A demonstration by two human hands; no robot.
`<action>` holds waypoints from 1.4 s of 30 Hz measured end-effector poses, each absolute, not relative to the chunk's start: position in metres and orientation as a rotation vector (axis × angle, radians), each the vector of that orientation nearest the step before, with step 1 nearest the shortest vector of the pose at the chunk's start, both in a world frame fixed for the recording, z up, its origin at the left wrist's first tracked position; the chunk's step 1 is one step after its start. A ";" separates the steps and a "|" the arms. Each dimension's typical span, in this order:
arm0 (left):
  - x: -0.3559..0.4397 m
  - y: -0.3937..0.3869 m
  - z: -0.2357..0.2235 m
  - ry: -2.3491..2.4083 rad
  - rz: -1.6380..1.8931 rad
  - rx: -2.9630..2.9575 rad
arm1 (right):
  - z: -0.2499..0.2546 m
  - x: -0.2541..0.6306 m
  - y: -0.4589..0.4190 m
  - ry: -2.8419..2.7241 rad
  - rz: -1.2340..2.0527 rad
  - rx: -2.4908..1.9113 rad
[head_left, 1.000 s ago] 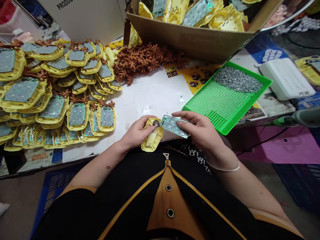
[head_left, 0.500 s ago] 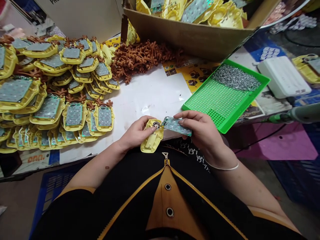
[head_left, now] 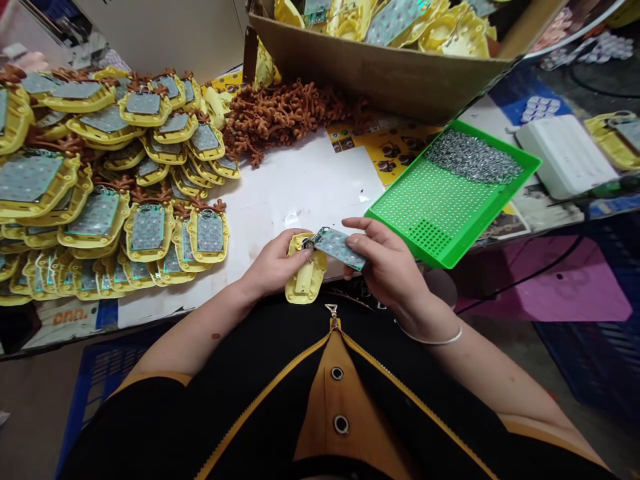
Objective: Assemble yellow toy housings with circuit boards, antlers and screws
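Note:
My left hand grips a yellow plastic shell by its side, the thumb pressing near its top end. Between the thumb and fingers of my right hand is a grey-green circuit board, tilted, its left end over the upper part of the shell. Thin wires show at the shell's top, by the board's end; where they run is partly hidden by my left thumb. Both pieces are held just above the table's front edge, close to my body.
Stacked yellow shells with boards and brown antlers fill the left. Behind lies a heap of brown antler pieces. A cardboard box of yellow shells stands at the back. To the right are a green tray with screws and a white box.
My right hand has moved left with the circuit board, bringing its end over the top of the shell. The shell in my left hand has turned more upright.

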State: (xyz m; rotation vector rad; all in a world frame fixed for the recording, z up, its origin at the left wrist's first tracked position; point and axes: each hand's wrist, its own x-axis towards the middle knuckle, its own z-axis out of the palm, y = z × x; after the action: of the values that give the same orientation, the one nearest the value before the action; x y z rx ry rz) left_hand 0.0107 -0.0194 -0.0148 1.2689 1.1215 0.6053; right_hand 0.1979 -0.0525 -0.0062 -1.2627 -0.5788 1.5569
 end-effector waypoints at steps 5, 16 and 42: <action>0.007 -0.018 -0.021 1.054 0.677 1.148 | -0.013 0.193 -0.058 -0.623 1.735 -1.179; 0.003 -0.016 -0.022 1.042 0.784 1.131 | -0.023 0.185 -0.060 -0.742 1.704 -1.113; 0.005 -0.012 -0.028 1.117 0.770 0.982 | -0.023 0.177 -0.060 -0.477 1.730 -1.130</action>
State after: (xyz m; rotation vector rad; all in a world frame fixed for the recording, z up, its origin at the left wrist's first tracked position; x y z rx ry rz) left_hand 0.0046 -0.0121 -0.0278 0.9824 1.1168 0.7698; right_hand 0.1768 -0.0598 -0.0232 -1.1299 -0.4768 1.7300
